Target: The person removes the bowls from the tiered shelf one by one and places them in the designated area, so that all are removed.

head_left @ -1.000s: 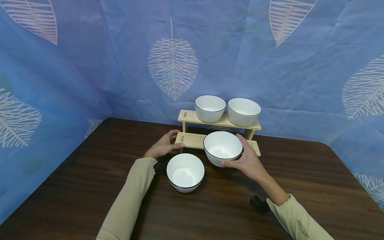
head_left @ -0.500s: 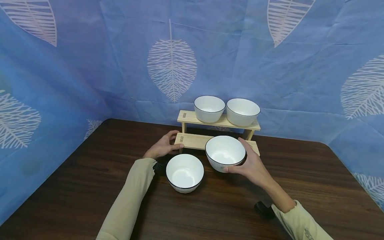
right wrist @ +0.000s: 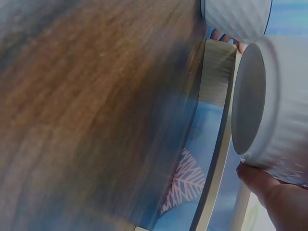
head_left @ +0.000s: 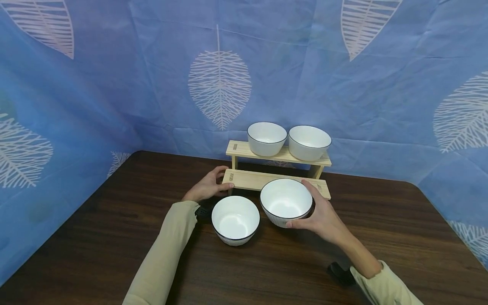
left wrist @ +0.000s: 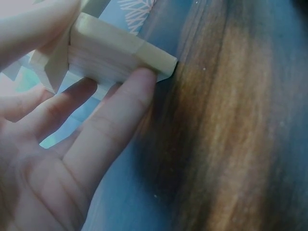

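My right hand [head_left: 324, 218] grips a white dark-rimmed bowl [head_left: 285, 198] by its right side, thumb on the near wall. The bowl is in front of the lower shelf of a two-step wooden rack [head_left: 245, 179]. In the right wrist view the underside of this bowl [right wrist: 248, 101] shows, raised off the table. At the rack's left end my left hand [head_left: 206, 185] pinches the lower shelf, thumb on top. The left wrist view has fingers against the wooden end piece [left wrist: 106, 50]. A second white bowl [head_left: 235, 218] stands on the table, left of the held one.
Two more white bowls, a left one [head_left: 267, 139] and a right one [head_left: 309, 142], sit side by side on the upper shelf. A dark wooden table [head_left: 114, 237] lies under everything. Blue leaf-print cloth [head_left: 160, 84] hangs behind and at the sides.
My right hand has drawn the bowl back from over the lower shelf, toward me and slightly right, baring more of the shelf. The left hand and the other bowls stay put.
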`<act>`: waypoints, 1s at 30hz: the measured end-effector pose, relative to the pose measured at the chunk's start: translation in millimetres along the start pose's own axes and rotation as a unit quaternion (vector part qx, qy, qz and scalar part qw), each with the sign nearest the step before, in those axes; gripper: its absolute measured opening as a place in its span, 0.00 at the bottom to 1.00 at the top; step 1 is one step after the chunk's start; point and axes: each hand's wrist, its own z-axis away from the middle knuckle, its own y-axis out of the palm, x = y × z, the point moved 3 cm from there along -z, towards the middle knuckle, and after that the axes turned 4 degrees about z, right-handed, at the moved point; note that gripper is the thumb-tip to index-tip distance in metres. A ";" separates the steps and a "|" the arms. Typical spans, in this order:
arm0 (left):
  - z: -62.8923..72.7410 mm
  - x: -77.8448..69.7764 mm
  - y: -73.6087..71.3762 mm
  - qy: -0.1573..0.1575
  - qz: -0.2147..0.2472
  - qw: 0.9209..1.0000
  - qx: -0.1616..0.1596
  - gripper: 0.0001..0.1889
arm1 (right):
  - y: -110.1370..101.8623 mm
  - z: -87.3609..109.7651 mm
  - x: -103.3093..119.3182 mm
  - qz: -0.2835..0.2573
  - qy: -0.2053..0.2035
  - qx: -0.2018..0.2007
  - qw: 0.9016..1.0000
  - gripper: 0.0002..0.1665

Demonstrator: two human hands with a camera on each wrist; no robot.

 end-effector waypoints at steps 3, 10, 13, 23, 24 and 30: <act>0.5 0.2 -0.3 0.000 0.000 1.000 0.001 0.39 | -0.3 2.3 0.3 0.006 0.001 0.002 1.000 0.70; 0.9 -0.2 -2.0 -0.001 0.003 1.000 0.000 0.39 | 0.7 6.7 0.2 0.014 0.014 0.014 1.000 0.71; 1.1 -1.3 -2.1 -0.003 0.002 1.000 0.001 0.39 | 1.2 7.6 -1.1 0.012 0.012 0.016 1.000 0.71; 1.3 -0.5 -1.3 -0.002 0.001 1.000 -0.001 0.39 | 1.1 11.8 -4.6 0.000 0.003 0.035 0.999 0.70; 1.2 0.1 -1.3 -0.002 0.001 1.000 -0.001 0.39 | 1.2 12.4 -4.8 0.002 0.003 0.038 0.999 0.70; 0.8 0.1 -1.1 -0.004 -0.007 1.000 -0.003 0.40 | 1.1 15.8 -6.1 0.011 0.008 0.049 0.999 0.70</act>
